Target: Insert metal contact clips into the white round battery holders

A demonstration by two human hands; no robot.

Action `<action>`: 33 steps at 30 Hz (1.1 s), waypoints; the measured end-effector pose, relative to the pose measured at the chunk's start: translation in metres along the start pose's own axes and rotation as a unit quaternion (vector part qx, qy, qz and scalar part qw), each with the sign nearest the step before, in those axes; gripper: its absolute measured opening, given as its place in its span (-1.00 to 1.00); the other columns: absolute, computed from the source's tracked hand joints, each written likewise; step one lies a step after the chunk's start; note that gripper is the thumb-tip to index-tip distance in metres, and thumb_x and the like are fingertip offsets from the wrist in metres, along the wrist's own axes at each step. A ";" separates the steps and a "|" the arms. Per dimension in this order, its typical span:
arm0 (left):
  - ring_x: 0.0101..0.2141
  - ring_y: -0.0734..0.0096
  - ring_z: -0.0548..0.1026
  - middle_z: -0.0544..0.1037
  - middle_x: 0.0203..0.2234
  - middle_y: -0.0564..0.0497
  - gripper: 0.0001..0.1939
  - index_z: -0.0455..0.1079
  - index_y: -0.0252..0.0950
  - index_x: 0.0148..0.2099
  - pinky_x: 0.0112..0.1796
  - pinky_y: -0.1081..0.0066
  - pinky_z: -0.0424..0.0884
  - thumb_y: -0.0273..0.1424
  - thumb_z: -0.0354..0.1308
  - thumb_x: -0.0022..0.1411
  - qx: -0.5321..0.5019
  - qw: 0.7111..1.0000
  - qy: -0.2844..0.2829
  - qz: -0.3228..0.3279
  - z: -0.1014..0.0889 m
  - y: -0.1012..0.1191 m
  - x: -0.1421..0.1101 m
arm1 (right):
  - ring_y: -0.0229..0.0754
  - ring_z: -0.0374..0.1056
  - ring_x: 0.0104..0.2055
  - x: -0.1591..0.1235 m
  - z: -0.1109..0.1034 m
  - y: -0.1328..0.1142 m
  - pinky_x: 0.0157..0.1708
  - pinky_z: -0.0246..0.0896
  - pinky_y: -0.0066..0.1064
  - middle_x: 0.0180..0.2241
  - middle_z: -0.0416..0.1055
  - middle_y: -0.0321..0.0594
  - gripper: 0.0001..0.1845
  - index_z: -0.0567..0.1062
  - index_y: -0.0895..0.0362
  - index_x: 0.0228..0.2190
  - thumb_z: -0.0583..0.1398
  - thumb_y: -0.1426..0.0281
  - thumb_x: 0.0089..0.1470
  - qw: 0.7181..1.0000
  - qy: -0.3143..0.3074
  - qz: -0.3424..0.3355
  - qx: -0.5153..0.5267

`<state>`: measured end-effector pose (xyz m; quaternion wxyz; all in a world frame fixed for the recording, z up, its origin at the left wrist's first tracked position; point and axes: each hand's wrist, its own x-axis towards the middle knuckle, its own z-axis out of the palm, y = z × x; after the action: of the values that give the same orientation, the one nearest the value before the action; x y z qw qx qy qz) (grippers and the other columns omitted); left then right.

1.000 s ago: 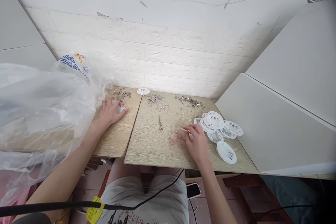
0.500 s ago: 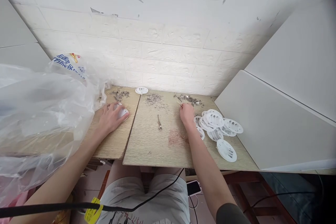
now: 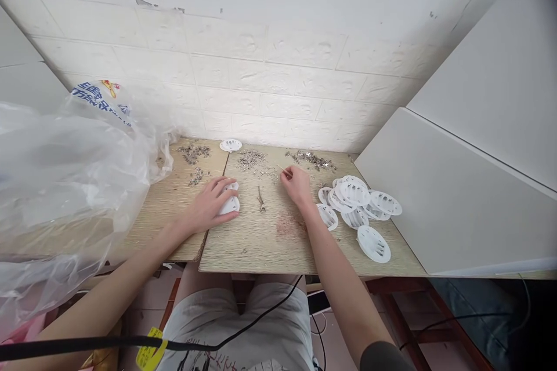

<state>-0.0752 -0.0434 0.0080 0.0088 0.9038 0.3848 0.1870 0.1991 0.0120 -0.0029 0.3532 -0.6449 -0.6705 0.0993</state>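
My left hand [image 3: 208,204] lies over a white round plastic disc [image 3: 232,204], with its fingers curved across the disc at the seam between the two boards. The fingers cover part of that disc. My right hand [image 3: 296,184] is closed in a pinch on a thin pale stick [image 3: 284,170] whose tip points up and left. Just beyond the stick, small silvery metal pieces [image 3: 252,160] are spread in a loose heap. A slim metal clip [image 3: 261,201] lies on the wood between my hands.
Several white discs with small metal parts [image 3: 353,192] overlap at right. Another disc [image 3: 230,145] sits by the wall. More metal bits [image 3: 314,159] lie at back right and others [image 3: 194,153] at back left. A clear plastic bag [image 3: 78,179] covers the left side.
My left hand has moved right with the disc, from the left board to the seam, uncovering some metal bits. My right hand has shifted slightly left with the stick. The camera view has tilted a little.
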 end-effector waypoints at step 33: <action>0.07 0.16 0.24 0.37 0.06 -0.11 -0.65 0.45 -0.15 -0.03 0.09 0.12 0.20 -0.15 0.17 0.16 -0.086 0.987 0.058 0.123 0.006 0.017 0.013 | -0.23 0.30 -0.28 -0.009 0.011 -0.010 -0.24 0.10 -0.45 -0.31 0.44 -0.18 -0.74 0.55 0.18 -0.30 0.08 0.59 0.06 0.992 -0.089 -0.089 0.007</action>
<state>-0.0529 -0.0455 0.0095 0.0405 0.9279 0.2527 0.2712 0.1840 0.0056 -0.0082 0.3042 -0.5683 -0.7535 0.1295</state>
